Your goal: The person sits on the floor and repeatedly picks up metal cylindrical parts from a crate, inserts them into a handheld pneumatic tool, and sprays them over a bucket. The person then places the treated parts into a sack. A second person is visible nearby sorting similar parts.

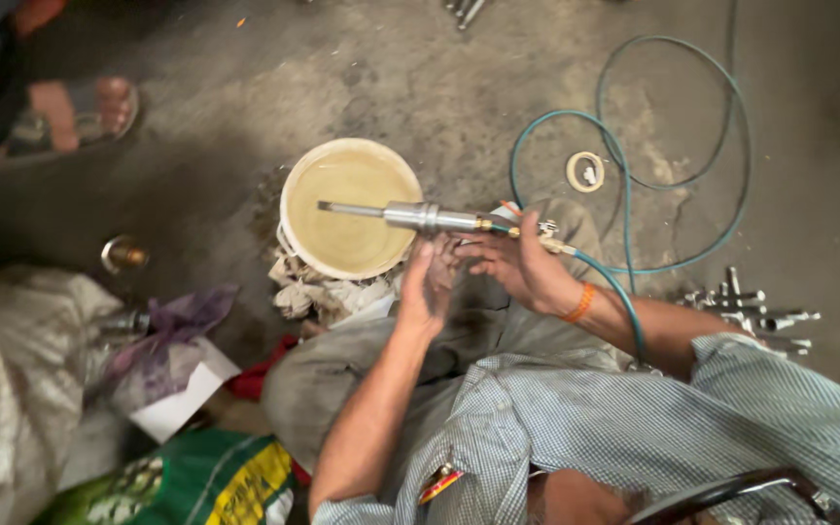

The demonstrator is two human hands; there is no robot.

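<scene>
My right hand [522,264] grips the rear of a long metal nozzle tool [410,215], which is joined to a green air hose [624,185]. The tool's thin tip points left over a white bucket [289,228] of tan liquid. My left hand [428,282] is just below the tool's silver barrel, fingers spread, palm close to the right hand; whether it touches the tool is unclear. An orange band sits on my right wrist.
White rags [318,294] lie under the bucket. Metal fittings [746,309] sit at the right, a tape roll [585,171] beyond the hose. Another person's sandalled foot [80,112] is at upper left. Sacks and bags [21,379] fill the lower left.
</scene>
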